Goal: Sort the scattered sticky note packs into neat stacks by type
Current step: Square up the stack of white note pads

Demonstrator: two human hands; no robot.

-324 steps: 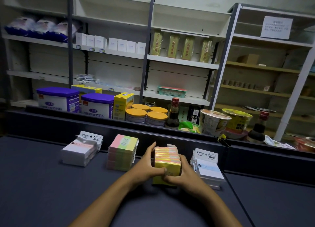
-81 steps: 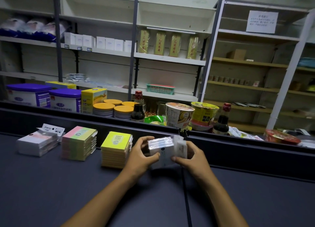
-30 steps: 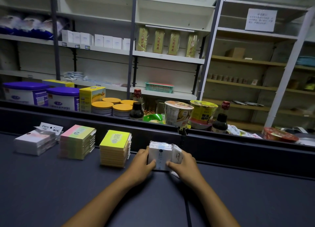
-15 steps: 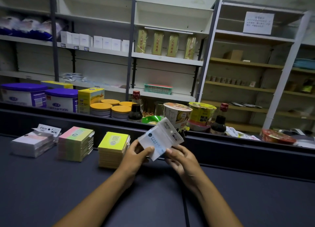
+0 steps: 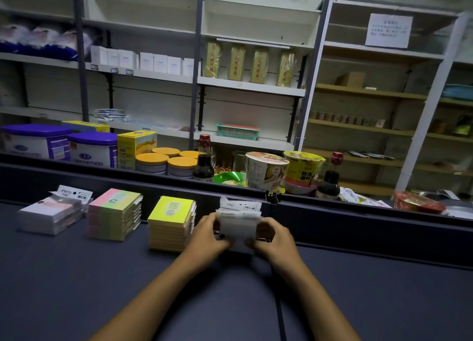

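Three stacks stand in a row on the dark counter (image 5: pixel 76 289): white clear-wrapped packs (image 5: pixel 50 214) at the left, pink-and-green packs (image 5: pixel 114 214) beside them, yellow packs (image 5: pixel 170 224) further right. Just right of the yellow stack, a fourth stack of white clear-wrapped packs (image 5: pixel 238 225) with header cards sits against the counter's raised back edge. My left hand (image 5: pixel 208 234) grips its left side and my right hand (image 5: pixel 272 237) grips its right side. The lower part of that stack is hidden behind my fingers.
A raised dark ledge (image 5: pixel 358 223) runs along the back of the counter. Behind it stand purple-lidded tubs (image 5: pixel 93 148), a yellow box (image 5: pixel 135 146), orange-lidded tins (image 5: pixel 166 161), sauce bottles (image 5: pixel 204 161) and noodle cups (image 5: pixel 266 169). Shelving fills the wall beyond.
Half a second ago both hands held one white pack tilted up in the air. Now the pack lies on the white stack and both hands clasp the stack's sides.
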